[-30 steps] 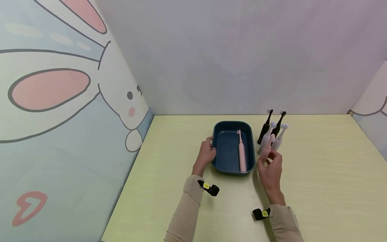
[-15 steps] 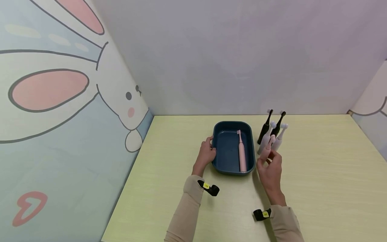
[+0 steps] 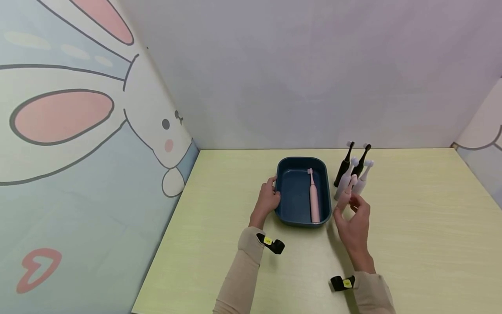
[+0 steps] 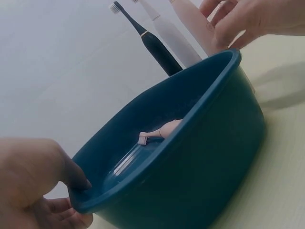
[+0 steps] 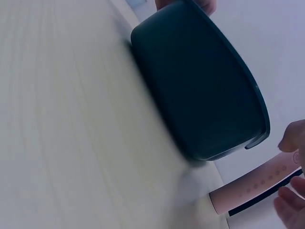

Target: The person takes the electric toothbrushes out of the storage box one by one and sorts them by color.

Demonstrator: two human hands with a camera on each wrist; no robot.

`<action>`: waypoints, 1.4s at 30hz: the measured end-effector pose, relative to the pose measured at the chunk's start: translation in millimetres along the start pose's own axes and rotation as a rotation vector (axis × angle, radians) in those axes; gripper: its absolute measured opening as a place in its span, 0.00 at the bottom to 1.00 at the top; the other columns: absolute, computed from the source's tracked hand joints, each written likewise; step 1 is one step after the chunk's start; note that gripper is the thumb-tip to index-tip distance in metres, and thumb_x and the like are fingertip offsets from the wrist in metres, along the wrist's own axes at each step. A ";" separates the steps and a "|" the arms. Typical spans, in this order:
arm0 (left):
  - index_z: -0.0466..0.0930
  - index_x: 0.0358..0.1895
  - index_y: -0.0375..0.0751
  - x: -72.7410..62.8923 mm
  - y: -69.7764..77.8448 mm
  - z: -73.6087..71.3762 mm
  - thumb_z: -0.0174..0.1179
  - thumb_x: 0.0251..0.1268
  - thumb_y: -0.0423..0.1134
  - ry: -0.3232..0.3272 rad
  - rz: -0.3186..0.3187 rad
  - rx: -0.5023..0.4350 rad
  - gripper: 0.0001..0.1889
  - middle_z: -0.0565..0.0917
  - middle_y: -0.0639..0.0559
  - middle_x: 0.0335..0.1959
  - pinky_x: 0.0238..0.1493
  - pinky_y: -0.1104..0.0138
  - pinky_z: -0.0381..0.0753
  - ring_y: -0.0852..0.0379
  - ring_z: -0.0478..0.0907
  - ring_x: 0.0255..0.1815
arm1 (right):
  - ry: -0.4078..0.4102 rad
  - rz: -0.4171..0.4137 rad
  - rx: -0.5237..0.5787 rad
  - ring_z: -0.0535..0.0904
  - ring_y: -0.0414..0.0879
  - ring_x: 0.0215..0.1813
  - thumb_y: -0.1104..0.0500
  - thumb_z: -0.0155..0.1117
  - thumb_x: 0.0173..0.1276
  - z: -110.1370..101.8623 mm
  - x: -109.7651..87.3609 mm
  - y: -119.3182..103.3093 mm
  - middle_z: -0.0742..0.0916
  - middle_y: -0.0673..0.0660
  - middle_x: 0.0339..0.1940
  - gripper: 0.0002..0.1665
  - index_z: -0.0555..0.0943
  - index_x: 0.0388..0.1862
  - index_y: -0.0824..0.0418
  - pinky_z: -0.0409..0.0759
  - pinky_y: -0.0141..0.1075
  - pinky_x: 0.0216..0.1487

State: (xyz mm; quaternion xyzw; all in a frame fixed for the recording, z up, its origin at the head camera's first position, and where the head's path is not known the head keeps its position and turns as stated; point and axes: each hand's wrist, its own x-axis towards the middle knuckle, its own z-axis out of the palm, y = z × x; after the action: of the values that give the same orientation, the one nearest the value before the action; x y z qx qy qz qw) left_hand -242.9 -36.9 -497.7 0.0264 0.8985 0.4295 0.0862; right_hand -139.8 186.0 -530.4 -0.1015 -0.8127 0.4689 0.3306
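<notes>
My left hand [image 3: 268, 197] grips the left rim of a dark blue plastic bin [image 3: 294, 196]; in the left wrist view its thumb is inside and its fingers outside. A pink electric toothbrush [image 3: 314, 200] lies in the bin's right half. To the right of the bin, my right hand [image 3: 354, 222] is at a second pink electric toothbrush [image 3: 344, 198], which stands upright on the table. Its thumb and fingers are spread on either side of the handle, loosely around it. In the right wrist view the handle's base [image 5: 221, 202] rests on the tabletop.
Behind the standing pink brush are two black toothbrushes [image 3: 343, 168] and two pale lavender ones [image 3: 345, 181], all upright and close together. The light wood table [image 3: 423, 226] ends at a grey back wall [image 3: 313, 87]. A rabbit-printed wall [image 3: 78, 174] stands at left.
My right hand has shifted slightly right and toward me, its fingers loosening from the standing pink toothbrush. That brush stays in place. My left hand and the bin have not moved.
</notes>
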 end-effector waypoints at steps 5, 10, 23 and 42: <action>0.61 0.71 0.44 0.9 -0.7 0.3 0.49 0.68 0.31 -0.002 0.008 0.003 0.28 0.71 0.44 0.43 0.41 0.62 0.70 0.53 0.67 0.37 | 0.130 -0.054 0.108 0.70 0.40 0.55 0.69 0.67 0.55 -5.6 -7.3 -9.8 0.75 0.66 0.54 0.32 0.69 0.59 0.71 0.65 0.24 0.59; 0.61 0.71 0.45 1.9 -1.5 0.0 0.49 0.68 0.31 -0.004 0.007 -0.002 0.28 0.71 0.43 0.44 0.43 0.62 0.71 0.53 0.68 0.39 | 0.205 -0.170 0.219 0.72 0.40 0.54 0.76 0.64 0.50 -5.1 -14.8 -22.2 0.76 0.71 0.50 0.29 0.71 0.54 0.79 0.66 0.29 0.60; 0.61 0.71 0.46 2.1 -2.2 2.4 0.49 0.68 0.32 -0.002 0.002 -0.004 0.28 0.71 0.44 0.44 0.42 0.62 0.71 0.54 0.68 0.38 | -0.083 -0.184 0.162 0.73 0.50 0.55 0.74 0.66 0.54 15.1 -25.3 -41.1 0.75 0.68 0.54 0.34 0.67 0.61 0.73 0.65 0.21 0.60; 0.62 0.71 0.45 -1.8 -0.8 4.1 0.49 0.67 0.31 0.000 0.018 0.000 0.28 0.72 0.43 0.43 0.44 0.61 0.71 0.53 0.69 0.39 | -0.515 0.149 -0.099 0.68 0.65 0.61 0.59 0.63 0.63 35.9 16.2 -53.1 0.67 0.73 0.64 0.47 0.50 0.73 0.72 0.69 0.56 0.59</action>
State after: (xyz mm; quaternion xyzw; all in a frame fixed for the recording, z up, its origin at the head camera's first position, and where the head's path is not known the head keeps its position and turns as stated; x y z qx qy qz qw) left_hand -240.4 -34.5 -500.6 0.0343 0.8982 0.4304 0.0823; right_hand -167.2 140.1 -491.4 -0.0545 -0.8823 0.4620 0.0720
